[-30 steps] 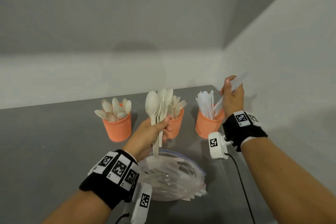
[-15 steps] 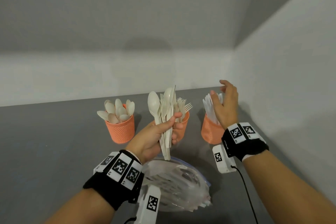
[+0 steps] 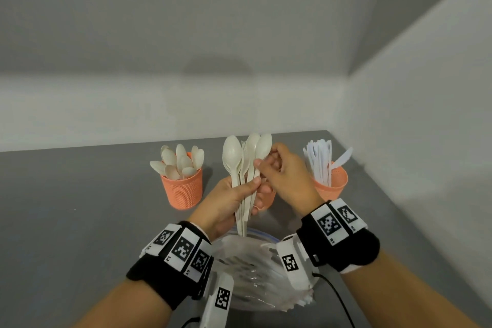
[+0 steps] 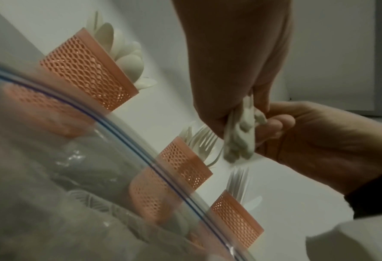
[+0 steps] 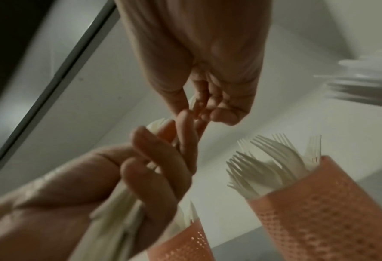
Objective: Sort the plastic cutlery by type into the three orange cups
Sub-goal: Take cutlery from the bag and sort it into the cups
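R hand point(image 3: 288, 180) came off knife cup, now pinches cream spoon point(image 3: 262, 150) in L-hand point(image 3: 226, 204) grip's bundle.

Three cups stand in a row: spoon cup point(image 3: 182, 189) left, fork cup point(image 4: 185, 164) apparently middle behind the hands, knife cup point(image 3: 334, 186) right; a bag point(image 3: 255, 269) lies nearest.

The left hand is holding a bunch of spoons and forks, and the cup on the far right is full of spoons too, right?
Not quite. The left hand does hold a bunch of spoons and forks, but the cup on the far right is full of white knives, not spoons. The head view shows this; the spoons are in the far left cup.
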Demonstrator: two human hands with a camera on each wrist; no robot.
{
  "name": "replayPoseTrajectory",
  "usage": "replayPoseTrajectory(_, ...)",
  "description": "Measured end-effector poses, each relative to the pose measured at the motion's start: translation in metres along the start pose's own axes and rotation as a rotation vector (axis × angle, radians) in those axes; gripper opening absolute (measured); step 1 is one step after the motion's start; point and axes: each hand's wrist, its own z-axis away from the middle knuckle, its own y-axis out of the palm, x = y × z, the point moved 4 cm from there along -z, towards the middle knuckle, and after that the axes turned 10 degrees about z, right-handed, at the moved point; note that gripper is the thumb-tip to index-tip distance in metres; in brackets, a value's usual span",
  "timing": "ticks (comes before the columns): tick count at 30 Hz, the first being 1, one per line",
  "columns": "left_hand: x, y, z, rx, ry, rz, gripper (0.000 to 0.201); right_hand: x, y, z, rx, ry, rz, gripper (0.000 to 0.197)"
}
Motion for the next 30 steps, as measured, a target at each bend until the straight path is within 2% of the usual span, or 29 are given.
replayPoseTrajectory(2,0.0,-0.002,0.001,-0.044,0.022,-0.048,0.014,0.003,-0.002,0.005,-0.13,-0.019,0.05,0.037)
replayPoseTrajectory(4,-0.002,-0.002,0.003,-0.056,0.055,-0.1,0.008,0.011,-0.002,0.009,-0.18,-0.073,0.062,0.036)
replayPoseTrajectory(6,-0.004,0.002,0.006,-0.023,0.062,-0.128,0.011,0.017,0.007,0.012,-0.068,-0.096,0.093,0.027)
replayPoseTrajectory(10,-0.006,0.002,0.01,0.061,0.012,-0.077,0.026,0.015,0.017,0.013,0.146,-0.033,0.067,0.019)
replayPoseTrajectory(13,-0.006,-0.004,0.013,0.12,-0.009,-0.056,0.03,0.017,0.017,0.018,0.271,0.013,-0.085,0.016)
replayPoseTrajectory(16,-0.007,-0.005,0.018,0.174,-0.033,-0.036,0.028,0.019,0.015,0.022,0.283,0.059,-0.213,0.017)
replayPoseTrajectory(21,-0.01,-0.004,0.019,0.133,-0.025,-0.083,0.028,0.027,0.017,0.03,0.319,0.073,-0.332,0.026)
replayPoseTrajectory(25,-0.006,-0.001,0.022,0.156,-0.033,-0.04,0.014,0.026,0.018,0.03,0.283,0.105,-0.351,0.017)
replayPoseTrajectory(28,-0.005,-0.003,0.023,0.129,-0.063,0.049,0.036,0.021,0.013,0.028,0.236,0.193,-0.453,0.02)
replayPoseTrajectory(30,-0.003,-0.005,0.023,0.085,-0.087,0.106,0.043,0.018,0.01,0.027,0.206,0.216,-0.55,0.023)
